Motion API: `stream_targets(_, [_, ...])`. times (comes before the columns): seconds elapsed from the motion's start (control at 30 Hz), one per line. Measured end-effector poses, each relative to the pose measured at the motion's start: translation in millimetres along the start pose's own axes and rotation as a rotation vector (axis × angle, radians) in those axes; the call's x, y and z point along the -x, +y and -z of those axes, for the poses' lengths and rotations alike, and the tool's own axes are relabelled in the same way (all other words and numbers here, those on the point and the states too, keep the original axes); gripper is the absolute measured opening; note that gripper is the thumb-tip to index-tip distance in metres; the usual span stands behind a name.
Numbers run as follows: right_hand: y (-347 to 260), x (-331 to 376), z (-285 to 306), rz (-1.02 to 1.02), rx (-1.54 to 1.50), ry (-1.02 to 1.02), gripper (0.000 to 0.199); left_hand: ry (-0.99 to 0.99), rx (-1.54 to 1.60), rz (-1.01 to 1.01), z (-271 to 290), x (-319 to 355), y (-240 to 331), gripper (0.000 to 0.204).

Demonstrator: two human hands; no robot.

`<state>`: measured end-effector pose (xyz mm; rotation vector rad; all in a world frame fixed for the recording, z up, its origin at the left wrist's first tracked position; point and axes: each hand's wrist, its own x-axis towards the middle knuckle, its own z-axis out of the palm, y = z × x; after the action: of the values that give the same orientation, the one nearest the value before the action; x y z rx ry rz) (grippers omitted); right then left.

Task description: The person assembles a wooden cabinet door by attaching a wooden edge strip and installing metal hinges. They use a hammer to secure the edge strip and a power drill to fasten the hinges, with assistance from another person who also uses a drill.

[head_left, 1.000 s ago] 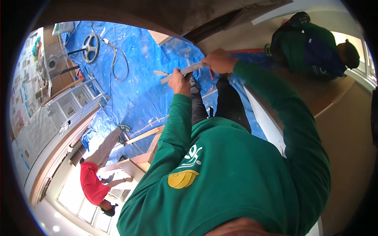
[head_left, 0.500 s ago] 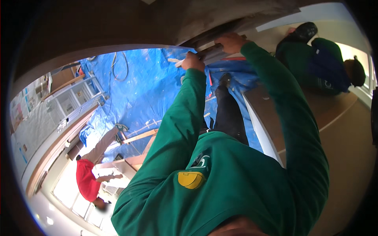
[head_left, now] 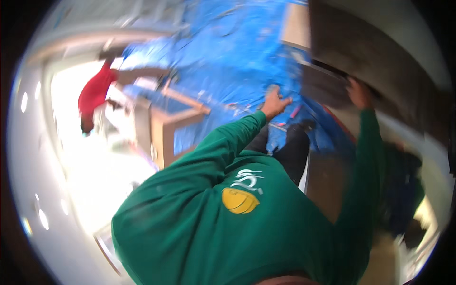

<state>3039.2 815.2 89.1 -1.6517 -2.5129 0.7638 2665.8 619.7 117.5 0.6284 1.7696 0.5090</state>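
Note:
My left hand (head_left: 275, 103) is out in front of my body above the blue tarp, its thumb and fingers spread and nothing clearly held in it. To the right, my right hand (head_left: 360, 94) is raised against the lower edge of a large dark brown panel (head_left: 375, 54), the fingers curled at that edge. Motion blurs its fingertips. A dark slot runs along the panel beside this hand. Below the slot is another dark brown surface (head_left: 323, 85). Green sleeves cover both of my arms.
Blue tarp (head_left: 223, 61) covers the floor. Light wooden frames (head_left: 166, 126) stand left of me, near a person in red (head_left: 95, 92). Another person in dark clothing (head_left: 401, 185) is close on my right. A pale board (head_left: 297, 26) meets the panel's far end.
My view has swung, so the dark panel now lies to the right. My left hand has come off the wooden strip at the panel's edge; my right hand remains by the panel.

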Motion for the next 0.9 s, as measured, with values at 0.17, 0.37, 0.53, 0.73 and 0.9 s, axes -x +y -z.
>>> stream_targets(0.17, [-40,-3,0,-0.127,0.271,-0.144,0.057,0.436,-0.511,0.153,184,121,-202,0.075])
stream_targets(0.37, [-21,-1,6,-0.042,0.423,-0.124,0.060,0.551,-0.320,0.595,224,275,-334,0.059])
stream_targets(0.53, [-36,56,3,0.115,0.604,0.189,0.069,0.343,-0.168,0.548,171,314,-437,0.044])
stream_targets(0.73, [-125,154,-72,-0.137,0.497,0.106,0.068,0.200,-0.392,0.412,183,347,-565,0.044])
stream_targets(0.9, [-64,224,-181,-0.122,0.568,0.024,0.069,0.218,0.002,0.352,215,306,-564,0.032])
